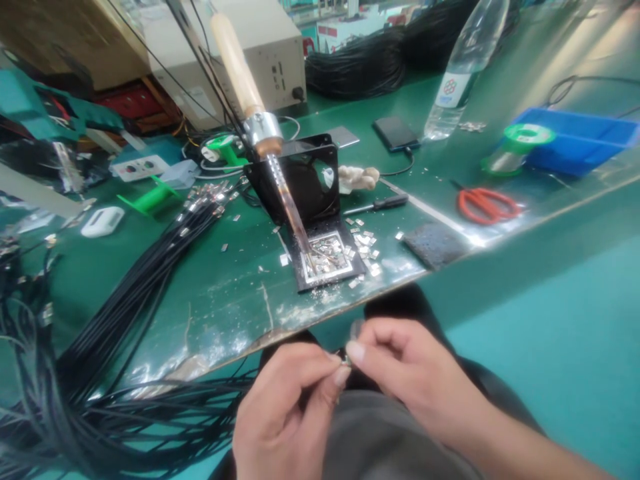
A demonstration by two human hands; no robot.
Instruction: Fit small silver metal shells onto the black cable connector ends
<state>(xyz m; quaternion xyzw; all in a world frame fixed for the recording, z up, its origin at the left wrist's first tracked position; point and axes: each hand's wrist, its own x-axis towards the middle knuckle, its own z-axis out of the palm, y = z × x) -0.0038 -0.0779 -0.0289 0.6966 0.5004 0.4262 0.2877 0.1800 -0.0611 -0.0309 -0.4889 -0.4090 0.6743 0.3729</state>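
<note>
Both hands meet over my lap, below the bench edge. My left hand (285,407) is closed in a pinch, and my right hand (405,373) pinches from the other side. Between their fingertips sits a tiny metal piece (345,360), too small to name surely. A soldering iron (260,127) with a wooden handle leans in a black stand (305,180), its tip over a tray of small metal clips (327,257). A bundle of black cables (150,267) with metal ends lies left of the stand.
On the green bench (225,293) lie red scissors (485,203), a solder spool (520,143), a blue bin (585,140), a water bottle (465,67), a phone (395,133), a screwdriver (380,205) and a dark sponge pad (435,243). More black cables (75,413) hang off the left edge.
</note>
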